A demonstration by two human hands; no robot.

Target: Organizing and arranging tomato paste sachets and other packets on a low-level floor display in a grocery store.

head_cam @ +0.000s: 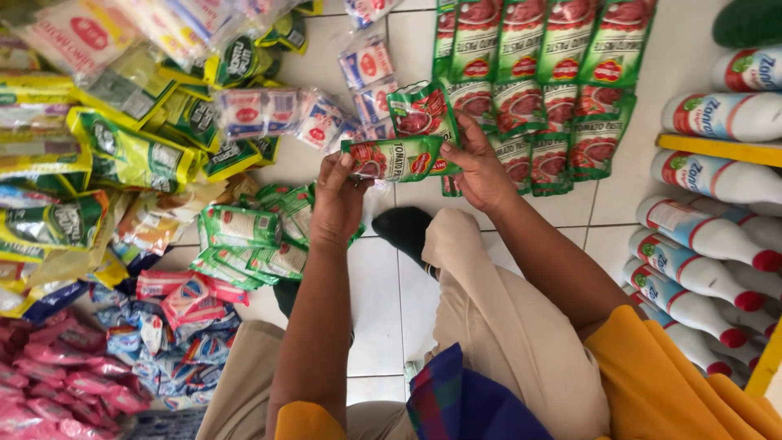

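both hands point(338, 195) point(481, 167) pinching tomato sachets point(399, 155) at centre frame; sorting step; next likely needing placement beside rows point(538, 90) upper right.

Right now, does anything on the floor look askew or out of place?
The green-and-red sachets lie in fairly neat rows on the tiles. One strip sits tilted at the rows' left edge, above the strip held in both hands. The yellow packets at left are piled loosely. Nothing looks spilled or torn.

White tiled floor point(391, 318), green-red sachets in rows point(538, 90), white bottles point(709, 236), pink packets point(57, 383)
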